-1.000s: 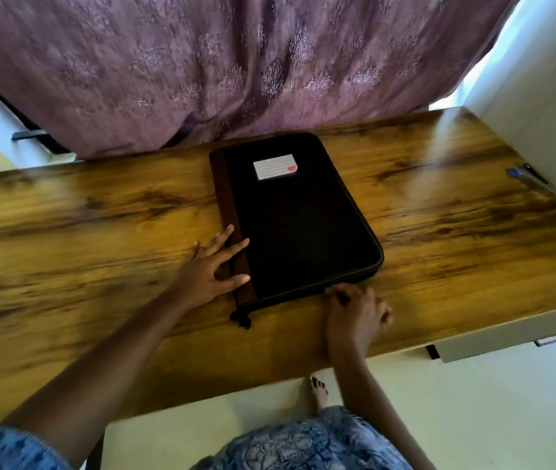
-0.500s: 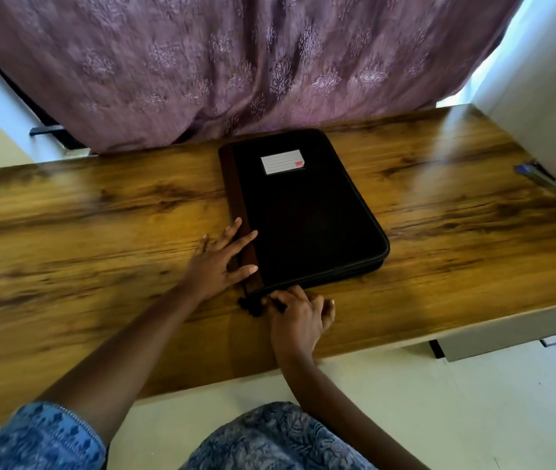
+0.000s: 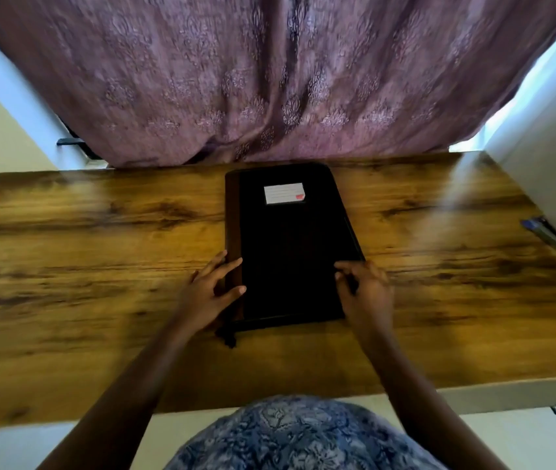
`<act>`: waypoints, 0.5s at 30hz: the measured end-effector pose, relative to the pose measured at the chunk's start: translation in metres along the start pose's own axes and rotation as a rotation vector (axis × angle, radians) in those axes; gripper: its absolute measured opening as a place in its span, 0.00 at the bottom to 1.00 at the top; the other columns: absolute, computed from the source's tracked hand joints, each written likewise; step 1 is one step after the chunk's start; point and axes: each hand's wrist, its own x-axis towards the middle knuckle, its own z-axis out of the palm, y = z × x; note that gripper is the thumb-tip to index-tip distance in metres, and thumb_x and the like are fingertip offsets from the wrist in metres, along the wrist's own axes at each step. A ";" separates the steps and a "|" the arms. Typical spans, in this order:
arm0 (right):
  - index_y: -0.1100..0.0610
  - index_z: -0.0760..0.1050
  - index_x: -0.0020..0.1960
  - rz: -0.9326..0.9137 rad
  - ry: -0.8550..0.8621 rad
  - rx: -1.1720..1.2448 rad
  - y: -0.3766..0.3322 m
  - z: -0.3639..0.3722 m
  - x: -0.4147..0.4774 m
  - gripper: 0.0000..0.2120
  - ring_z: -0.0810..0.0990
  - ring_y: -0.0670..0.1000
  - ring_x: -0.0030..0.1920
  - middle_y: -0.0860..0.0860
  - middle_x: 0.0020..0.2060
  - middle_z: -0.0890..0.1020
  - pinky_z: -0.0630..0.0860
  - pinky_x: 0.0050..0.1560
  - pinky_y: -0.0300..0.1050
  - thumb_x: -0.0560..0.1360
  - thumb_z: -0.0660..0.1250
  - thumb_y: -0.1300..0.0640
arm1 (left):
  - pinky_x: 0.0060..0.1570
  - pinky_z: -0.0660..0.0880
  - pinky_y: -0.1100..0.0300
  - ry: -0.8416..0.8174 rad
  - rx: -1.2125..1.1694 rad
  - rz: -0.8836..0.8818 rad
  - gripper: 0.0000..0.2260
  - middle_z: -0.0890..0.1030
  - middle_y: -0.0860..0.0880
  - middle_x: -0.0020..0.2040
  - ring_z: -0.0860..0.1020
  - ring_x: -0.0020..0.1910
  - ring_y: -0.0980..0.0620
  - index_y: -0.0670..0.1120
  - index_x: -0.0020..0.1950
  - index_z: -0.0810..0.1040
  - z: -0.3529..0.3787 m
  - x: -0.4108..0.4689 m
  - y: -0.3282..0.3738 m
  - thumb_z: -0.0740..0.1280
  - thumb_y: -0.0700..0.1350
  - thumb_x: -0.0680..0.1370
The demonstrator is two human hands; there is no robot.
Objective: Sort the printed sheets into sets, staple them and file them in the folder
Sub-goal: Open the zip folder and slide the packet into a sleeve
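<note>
Barely started, I'd say: the black zip folder (image 3: 290,252) lies closed mid-table (image 3: 100,266), no sheets in sight. My guess is it's just being opened: the left hand (image 3: 208,296) rests loose fingers on its spine, and the right hand (image 3: 365,290) pinches its right edge.

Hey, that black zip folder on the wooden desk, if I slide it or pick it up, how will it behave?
The folder lies flat with straight edges and a thick rim, so it probably stays fairly stiff when lifted. Its matte cover likely drags on the desk rather than skating. Flat and wide, it should not roll or tip.
</note>
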 end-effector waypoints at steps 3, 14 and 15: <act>0.53 0.66 0.71 0.037 -0.162 -0.127 0.027 0.002 0.057 0.25 0.67 0.60 0.66 0.57 0.67 0.68 0.69 0.63 0.57 0.77 0.63 0.47 | 0.67 0.67 0.48 0.119 -0.079 -0.141 0.23 0.60 0.56 0.76 0.65 0.71 0.53 0.61 0.70 0.69 0.013 0.002 0.014 0.67 0.58 0.76; 0.55 0.40 0.77 -0.054 -0.420 -0.262 0.051 0.035 0.078 0.35 0.44 0.53 0.77 0.55 0.77 0.49 0.38 0.73 0.53 0.79 0.50 0.40 | 0.74 0.47 0.45 0.159 0.273 -0.307 0.28 0.47 0.48 0.79 0.55 0.76 0.44 0.56 0.79 0.48 0.044 0.002 0.051 0.51 0.61 0.81; 0.56 0.40 0.77 -0.058 -0.421 -0.274 0.047 0.038 0.077 0.35 0.43 0.53 0.77 0.56 0.77 0.48 0.38 0.73 0.53 0.79 0.50 0.40 | 0.74 0.46 0.45 0.163 0.288 -0.298 0.29 0.47 0.48 0.79 0.55 0.76 0.45 0.56 0.79 0.47 0.042 0.001 0.046 0.50 0.63 0.80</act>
